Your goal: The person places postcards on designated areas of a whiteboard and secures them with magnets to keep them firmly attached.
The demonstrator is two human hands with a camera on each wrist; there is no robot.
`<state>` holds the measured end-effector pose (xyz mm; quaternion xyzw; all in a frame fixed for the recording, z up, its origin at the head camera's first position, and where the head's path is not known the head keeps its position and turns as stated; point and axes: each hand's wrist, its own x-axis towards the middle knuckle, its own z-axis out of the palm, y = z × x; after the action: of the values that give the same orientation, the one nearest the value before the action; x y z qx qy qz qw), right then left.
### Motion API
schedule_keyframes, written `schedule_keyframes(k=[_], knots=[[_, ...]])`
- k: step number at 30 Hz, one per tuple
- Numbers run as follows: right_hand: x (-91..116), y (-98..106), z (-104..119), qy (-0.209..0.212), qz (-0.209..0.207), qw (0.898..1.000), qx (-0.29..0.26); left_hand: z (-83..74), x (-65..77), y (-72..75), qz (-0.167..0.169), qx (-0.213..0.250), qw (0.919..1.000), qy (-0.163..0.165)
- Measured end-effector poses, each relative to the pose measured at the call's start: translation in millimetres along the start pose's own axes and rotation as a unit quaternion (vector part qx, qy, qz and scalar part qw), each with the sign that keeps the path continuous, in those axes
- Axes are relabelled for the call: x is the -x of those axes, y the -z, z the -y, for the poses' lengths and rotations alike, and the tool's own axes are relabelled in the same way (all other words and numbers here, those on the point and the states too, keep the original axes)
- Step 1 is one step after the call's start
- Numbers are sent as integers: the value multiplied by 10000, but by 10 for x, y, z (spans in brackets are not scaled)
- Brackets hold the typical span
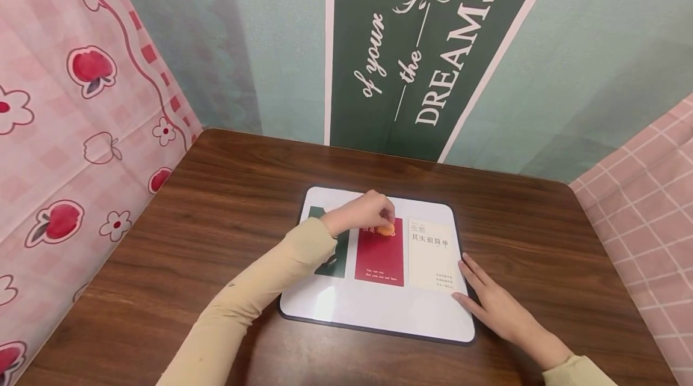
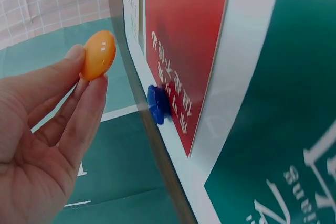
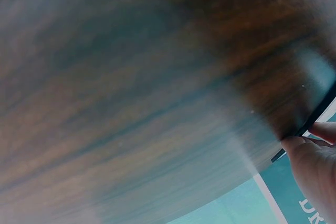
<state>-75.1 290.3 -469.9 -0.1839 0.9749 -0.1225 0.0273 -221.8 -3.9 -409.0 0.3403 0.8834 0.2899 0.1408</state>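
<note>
Between thumb and fingertips my left hand [image 1: 367, 210] pinches a glossy orange magnet [image 2: 98, 55], held over the upper part of the red card [image 1: 380, 258]. A blue magnet [image 2: 157, 104] sits at that card's top edge in the left wrist view; from the head view the hand hides it. The card lies on a whiteboard [image 1: 373, 308] between a dark green card [image 1: 337, 261], partly covered by my left arm, and a cream card [image 1: 430, 263]. With fingers spread, my right hand [image 1: 500, 309] rests at the board's right edge.
The whiteboard lies on a brown wooden table [image 1: 178, 242]. Behind it hangs a green and teal cloth [image 1: 281, 43] with white lettering. Pink patterned cloth [image 1: 59, 133] borders the left side, and a pink checked cloth [image 1: 660, 223] the right.
</note>
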Motion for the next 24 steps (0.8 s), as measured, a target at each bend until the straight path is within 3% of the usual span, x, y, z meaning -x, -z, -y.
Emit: schedule_keyframes(k=[4,16,24], knots=[[3,-7,-5,22,-41,10000,18,-14,-53,-33,-155,250,9994,200],[5,-12,-2,37,-38,10000,-60,-102,-199,-107,-479,579,9964,384],[9,-15,-9,16,-23,10000,-77,-158,-277,-170,-718,1136,9894,551]])
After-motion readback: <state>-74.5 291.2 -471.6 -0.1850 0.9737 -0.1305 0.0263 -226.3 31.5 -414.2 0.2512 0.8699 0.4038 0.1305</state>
